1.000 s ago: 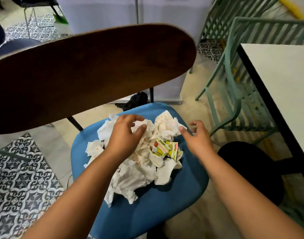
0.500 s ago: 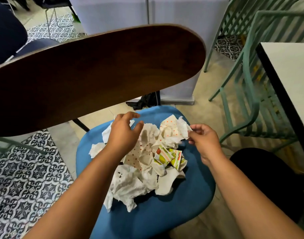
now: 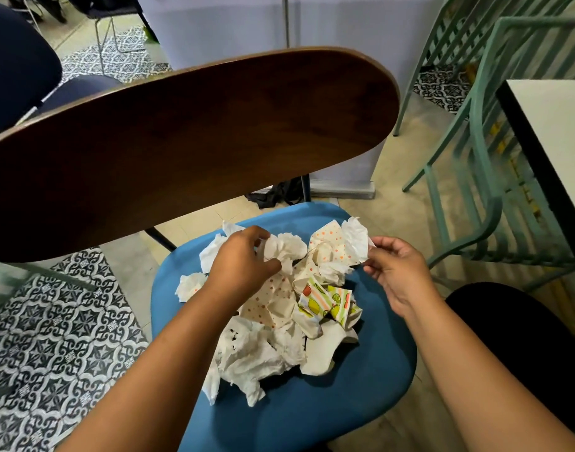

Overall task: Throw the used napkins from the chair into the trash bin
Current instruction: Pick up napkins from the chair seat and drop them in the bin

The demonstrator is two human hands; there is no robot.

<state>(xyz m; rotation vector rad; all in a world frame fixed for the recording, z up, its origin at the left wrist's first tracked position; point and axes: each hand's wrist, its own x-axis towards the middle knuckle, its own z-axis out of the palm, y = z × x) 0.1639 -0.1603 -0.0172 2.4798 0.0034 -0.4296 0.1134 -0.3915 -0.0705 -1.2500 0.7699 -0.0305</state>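
A heap of crumpled napkins (image 3: 279,334), white, orange-dotted and fruit-printed, lies on the blue chair seat (image 3: 361,393). My left hand (image 3: 240,262) is at the back of the heap, fingers pinched on a white crumpled napkin (image 3: 286,251). My right hand (image 3: 395,269) holds the edge of a white and orange-dotted napkin (image 3: 348,243) at the heap's right rear. A round black bin (image 3: 521,347) stands on the floor right of the chair, mostly behind my right forearm.
The chair's dark wooden backrest (image 3: 188,151) hangs over the seat's far side. A white table (image 3: 560,151) with a black edge is at the right, green metal chairs (image 3: 481,177) beyond it. Patterned floor tiles (image 3: 51,347) lie to the left.
Both hands have closed on napkins: the left pinched a white one, the right took the edge of the dotted one and lifted it slightly.
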